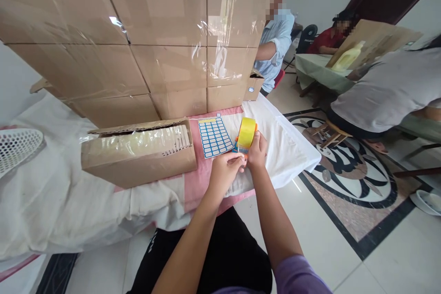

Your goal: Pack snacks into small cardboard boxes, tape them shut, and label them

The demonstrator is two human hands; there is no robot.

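My right hand (pixel 257 150) grips an orange tape dispenser with a yellow tape roll (pixel 247 132), held upright over the table's near edge. My left hand (pixel 225 171) is right beside it, its fingertips pinching at the dispenser's lower front, where the tape end is; the tape end itself is too small to see. A sheet of blue-bordered labels (pixel 215 137) lies flat on the pink cloth just behind my left hand. A low cardboard box (pixel 138 152) taped with clear film lies to the left of both hands.
A tall wall of stacked taped cardboard boxes (pixel 138 32) fills the back of the white-covered table (pixel 296 147). A white perforated object (pixel 17 147) lies at the far left. A person in a blue shirt (pixel 275 46) stands behind; two more people sit at the right by a green-covered table (pixel 317 71).
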